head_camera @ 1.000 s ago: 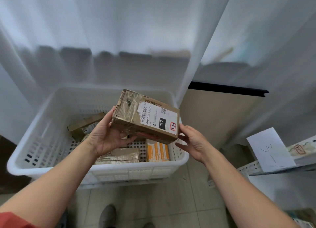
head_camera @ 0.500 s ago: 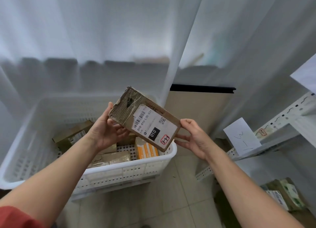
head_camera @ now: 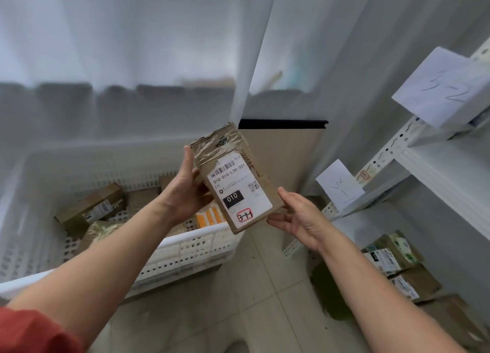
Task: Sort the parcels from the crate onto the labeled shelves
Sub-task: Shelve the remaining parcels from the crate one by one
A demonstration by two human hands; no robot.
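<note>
Soft daylight — blurred, warped edges

Parcel (head_camera: 233, 177): a white label (head_camera: 238, 191) is printed with a barcode, "010-010-L30 -551", "L30" beneath, a QR code, and "010" in white on a black block. Below these a red-ringed handwritten mark is read as "3-1-1", the last strokes unsure.

Lower sheet (head_camera: 339, 185), fixed at the shelf rail (head_camera: 389, 151): "3-1" is handwritten.

Upper sheet (head_camera: 437, 87): blurred, and only a "2" is made out.

Sticker (head_camera: 364, 175) on the rail: red-ringed, not legible.
</note>
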